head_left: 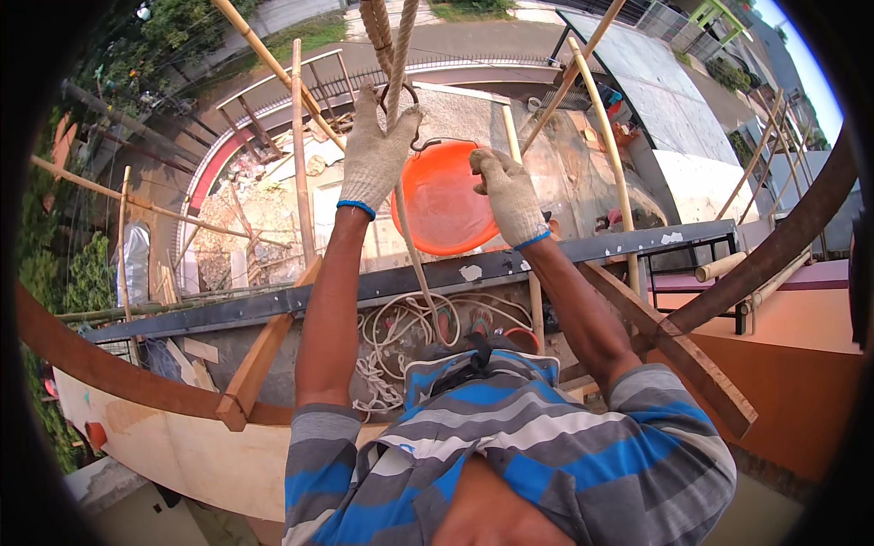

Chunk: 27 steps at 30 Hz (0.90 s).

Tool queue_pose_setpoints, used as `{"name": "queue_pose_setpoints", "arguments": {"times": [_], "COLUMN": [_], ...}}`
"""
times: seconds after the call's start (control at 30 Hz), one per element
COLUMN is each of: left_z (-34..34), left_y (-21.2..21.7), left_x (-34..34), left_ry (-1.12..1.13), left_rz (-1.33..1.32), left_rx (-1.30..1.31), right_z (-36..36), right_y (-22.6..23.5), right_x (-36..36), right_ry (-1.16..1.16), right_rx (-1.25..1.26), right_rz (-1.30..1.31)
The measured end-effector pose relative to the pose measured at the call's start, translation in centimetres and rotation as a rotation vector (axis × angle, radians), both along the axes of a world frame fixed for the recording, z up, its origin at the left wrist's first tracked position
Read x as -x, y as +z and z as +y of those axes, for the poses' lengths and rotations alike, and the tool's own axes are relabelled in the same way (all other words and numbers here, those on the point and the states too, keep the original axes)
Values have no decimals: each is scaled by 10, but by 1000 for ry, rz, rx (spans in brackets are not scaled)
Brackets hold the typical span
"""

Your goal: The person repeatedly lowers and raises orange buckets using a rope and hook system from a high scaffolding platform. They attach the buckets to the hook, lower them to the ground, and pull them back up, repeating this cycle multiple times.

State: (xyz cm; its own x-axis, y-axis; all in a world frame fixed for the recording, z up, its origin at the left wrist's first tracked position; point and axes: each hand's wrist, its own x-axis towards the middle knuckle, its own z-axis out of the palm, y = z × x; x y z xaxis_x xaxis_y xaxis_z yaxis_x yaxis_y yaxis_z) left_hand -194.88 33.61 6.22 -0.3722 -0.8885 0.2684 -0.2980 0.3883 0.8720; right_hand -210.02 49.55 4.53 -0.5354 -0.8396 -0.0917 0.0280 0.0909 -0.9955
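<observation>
Right hand (510,196) is closed on the rim of the orange bucket (437,205), which hangs just to its left, out past the steel beam (437,273). Left hand (375,150) sits across the bucket, a touch higher, fist round the rope (396,45). Rope runs straight up from that fist, bucket hooked just beneath.

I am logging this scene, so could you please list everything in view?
bucket: one, orange, hanging by its metal handle beyond the beam, between the hands
rope: one, tan, coming down from the top edge
coiled rope: one heap, white, on the floor below the beam
beam: one, dark grey, running across the middle
bamboo poles: several, tan, scaffolding left and right
left hand: grey glove, closed round the rope
right hand: grey glove, gripping the bucket rim
shirt: blue and grey stripes, bottom
</observation>
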Motion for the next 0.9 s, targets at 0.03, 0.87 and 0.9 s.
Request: {"name": "queue_pose_setpoints", "arguments": {"times": [0.03,0.87,0.9], "left_z": [-5,35,40], "left_y": [1,-93,-111], "left_x": [1,-66,-77], "left_ry": [3,-115,-141], "left_rz": [-30,62,43], "left_rx": [0,-376,-415], "right_z": [3,235,250], "right_y": [10,109,105], "right_x": [-1,-20,-19], "right_ry": [-14,-424,-416], "right_rx": [19,-173,-206], "right_rz": [20,134,140]}}
